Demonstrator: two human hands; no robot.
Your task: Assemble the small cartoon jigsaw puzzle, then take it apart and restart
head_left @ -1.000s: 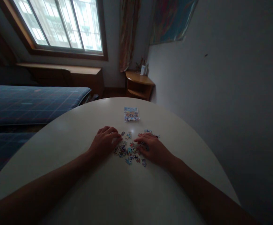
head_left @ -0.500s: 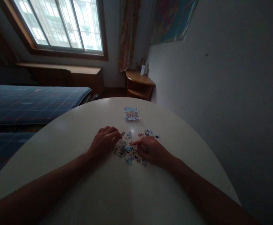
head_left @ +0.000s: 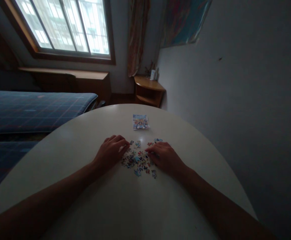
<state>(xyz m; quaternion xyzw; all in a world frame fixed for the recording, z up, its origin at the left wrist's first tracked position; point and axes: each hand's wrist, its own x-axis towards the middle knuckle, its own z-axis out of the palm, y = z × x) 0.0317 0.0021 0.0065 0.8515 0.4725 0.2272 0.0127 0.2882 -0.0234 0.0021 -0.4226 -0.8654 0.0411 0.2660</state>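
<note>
Small jigsaw puzzle pieces [head_left: 130, 160] lie in a loose heap on the white round table [head_left: 105, 200], between my two hands. At the heap's left edge rests my left hand [head_left: 112, 147]. Its fingers curve down with thumb and fingertips together by a few pieces; whatever they pinch is too small to make out. My right hand [head_left: 163, 155] hovers low over the right side, fingers loosely bent and apart, fingertips close to a reddish puzzle piece [head_left: 140, 153]. More pieces [head_left: 157, 140] lie just beyond it, partly covered by the hand.
A colourful printed packet [head_left: 140, 122] lies flat farther back on the table. Left of the table is a blue checked mattress [head_left: 40, 111]. A wooden corner shelf [head_left: 149, 83] stands behind, and a bare wall [head_left: 235, 100] runs along the right.
My right hand has drawn back slightly to the right, its index finger less stretched out, uncovering pieces near the heap's middle. My left hand stays nearly still.
</note>
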